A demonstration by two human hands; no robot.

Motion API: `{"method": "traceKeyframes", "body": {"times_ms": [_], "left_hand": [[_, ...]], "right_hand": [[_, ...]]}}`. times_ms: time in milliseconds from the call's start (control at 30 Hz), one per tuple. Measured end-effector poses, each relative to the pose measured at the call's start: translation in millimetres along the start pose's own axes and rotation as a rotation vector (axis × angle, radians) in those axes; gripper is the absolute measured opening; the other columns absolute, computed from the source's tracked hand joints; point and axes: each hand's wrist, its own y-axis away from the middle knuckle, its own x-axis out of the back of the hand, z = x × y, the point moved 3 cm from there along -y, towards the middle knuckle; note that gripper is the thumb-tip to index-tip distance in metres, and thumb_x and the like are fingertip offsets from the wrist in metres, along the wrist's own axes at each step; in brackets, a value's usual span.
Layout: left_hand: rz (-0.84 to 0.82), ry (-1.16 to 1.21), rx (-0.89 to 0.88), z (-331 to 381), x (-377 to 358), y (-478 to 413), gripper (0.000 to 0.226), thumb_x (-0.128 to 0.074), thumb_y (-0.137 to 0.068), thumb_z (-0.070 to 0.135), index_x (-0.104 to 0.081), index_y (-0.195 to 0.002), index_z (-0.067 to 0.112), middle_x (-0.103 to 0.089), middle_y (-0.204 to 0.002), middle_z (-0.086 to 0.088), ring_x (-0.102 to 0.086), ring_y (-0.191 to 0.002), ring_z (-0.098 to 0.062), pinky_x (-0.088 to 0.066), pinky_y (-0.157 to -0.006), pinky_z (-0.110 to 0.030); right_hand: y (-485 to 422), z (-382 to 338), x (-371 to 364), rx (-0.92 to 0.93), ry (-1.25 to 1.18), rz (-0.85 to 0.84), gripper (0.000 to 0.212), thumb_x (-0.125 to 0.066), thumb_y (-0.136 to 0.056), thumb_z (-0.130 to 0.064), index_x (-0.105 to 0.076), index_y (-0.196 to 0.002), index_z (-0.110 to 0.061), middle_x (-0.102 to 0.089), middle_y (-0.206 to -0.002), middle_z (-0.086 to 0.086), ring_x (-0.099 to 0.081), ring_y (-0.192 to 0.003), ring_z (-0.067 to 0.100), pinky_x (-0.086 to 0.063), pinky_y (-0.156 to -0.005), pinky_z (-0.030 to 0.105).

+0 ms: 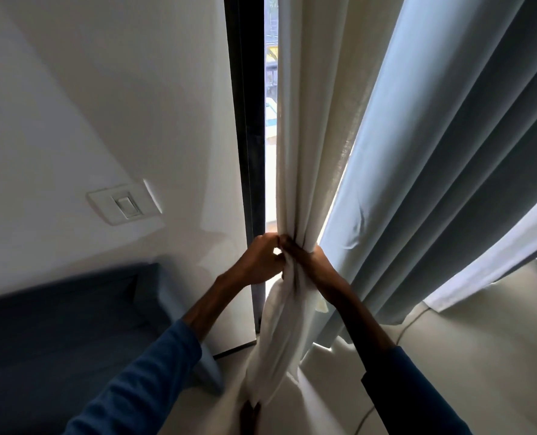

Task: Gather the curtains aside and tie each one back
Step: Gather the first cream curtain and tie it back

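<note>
Gripping the bunched cream curtain (295, 171) with your left hand (257, 260) and right hand (308, 262), 12 o'clock ahead, you cinch its folds, apparently for tying.

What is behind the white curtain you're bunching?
A narrow strip of window shows just left of the white curtain, with daylight outside and a dark frame beside it. The rest of the glass is covered by the cloth.

The cream curtain (304, 136) is hanging just right of the dark window frame (245, 136), bunching tightly at mid-height, loose below. The grey-blue curtain (433, 152) is hanging in broad pleats farther right of that frame.
</note>
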Motion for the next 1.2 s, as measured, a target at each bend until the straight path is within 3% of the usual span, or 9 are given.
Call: {"method": "traceKeyframes", "body": {"times_ms": [133,233,367,500,567,733,900,1033,1200], "left_hand": [[-0.152,0.212,0.052,1,-4,0,0.043,-0.071,-0.078,-0.013,-0.057,-0.118,-0.002,-0.067,-0.113,-0.013,-0.069,-0.100,-0.027,-0.061,-0.082,-0.031],[-0.141,0.263,0.092,3,-16,3,0.067,-0.084,-0.074,0.003,-0.047,-0.130,0.011,-0.060,-0.124,-0.005,-0.063,-0.112,-0.021,-0.058,-0.086,-0.021],[-0.005,0.184,0.085,6,-29,4,0.090,-0.091,-0.067,0.027,-0.040,-0.140,0.011,-0.058,-0.133,-0.001,-0.058,-0.120,-0.016,-0.052,-0.098,-0.026],[0.092,0.151,0.071,8,-38,3,0.078,-0.086,-0.075,0.022,-0.043,-0.139,0.010,-0.062,-0.130,-0.005,-0.060,-0.112,-0.014,-0.040,-0.084,0.004],[0.104,0.148,0.060,6,-39,2,0.069,-0.081,-0.080,0.016,-0.045,-0.138,0.008,-0.063,-0.128,-0.004,-0.062,-0.116,-0.021,-0.037,-0.079,0.009],[0.087,0.187,0.048,4,-36,0,0.060,-0.073,-0.088,0.012,-0.044,-0.141,0.009,-0.059,-0.125,0.004,-0.061,-0.119,-0.023,-0.047,-0.093,-0.011],[0.074,0.186,0.073,-4,-27,0,0.061,-0.069,-0.092,0.016,-0.040,-0.145,0.007,-0.059,-0.135,-0.009,-0.057,-0.126,-0.026,-0.048,-0.107,-0.041],[0.056,0.204,0.080,-9,-20,0,0.059,-0.068,-0.094,0.022,-0.041,-0.144,0.006,-0.060,-0.135,-0.010,-0.058,-0.125,-0.026,-0.048,-0.107,-0.040],[0.048,0.244,0.097,-12,-21,-2,0.051,-0.065,-0.096,0.029,-0.049,-0.139,0.008,-0.065,-0.124,-0.003,-0.063,-0.117,-0.020,-0.052,-0.098,-0.025]], "right_hand": [[-7,3,4,-0.029,-0.060,-0.008,0.067,-0.086,-0.068,-0.061,-0.073,-0.115,-0.016,-0.078,-0.105,0.009,-0.076,-0.097,0.024,-0.060,-0.075,0.030],[-11,6,7,-0.117,-0.065,0.001,0.078,-0.088,-0.060,-0.068,-0.069,-0.119,-0.020,-0.079,-0.106,0.005,-0.077,-0.096,0.021,-0.061,-0.075,0.032],[-11,8,8,-0.196,-0.143,-0.003,0.085,-0.090,-0.045,-0.073,-0.068,-0.111,-0.024,-0.080,-0.098,-0.003,-0.077,-0.091,0.013,-0.060,-0.065,0.022],[-5,9,5,-0.194,-0.257,0.007,0.091,-0.093,-0.037,-0.069,-0.066,-0.111,-0.024,-0.080,-0.099,-0.001,-0.076,-0.093,0.010,-0.058,-0.067,0.018],[-3,8,6,-0.180,-0.299,-0.003,0.090,-0.094,-0.046,-0.061,-0.066,-0.119,-0.017,-0.079,-0.104,0.004,-0.075,-0.097,0.013,-0.058,-0.070,0.019],[3,2,17,-0.127,-0.479,-0.163,0.056,-0.086,-0.071,-0.039,-0.074,-0.116,-0.008,-0.074,-0.119,0.015,-0.071,-0.111,0.021,-0.058,-0.083,0.024],[6,8,41,-0.169,-0.628,-0.244,0.073,-0.084,-0.077,-0.036,-0.056,-0.140,-0.010,-0.069,-0.111,0.012,-0.069,-0.103,0.023,-0.058,-0.096,0.038],[9,20,59,-0.136,-0.665,-0.108,0.029,-0.069,-0.086,-0.009,-0.066,-0.114,-0.014,-0.070,-0.108,0.012,-0.073,-0.095,0.022,-0.061,-0.083,0.033],[19,17,59,-0.039,-0.403,-0.067,0.029,-0.086,-0.072,-0.007,-0.075,-0.093,-0.024,-0.074,-0.096,0.009,-0.073,-0.091,0.020,-0.060,-0.075,0.030]]}}
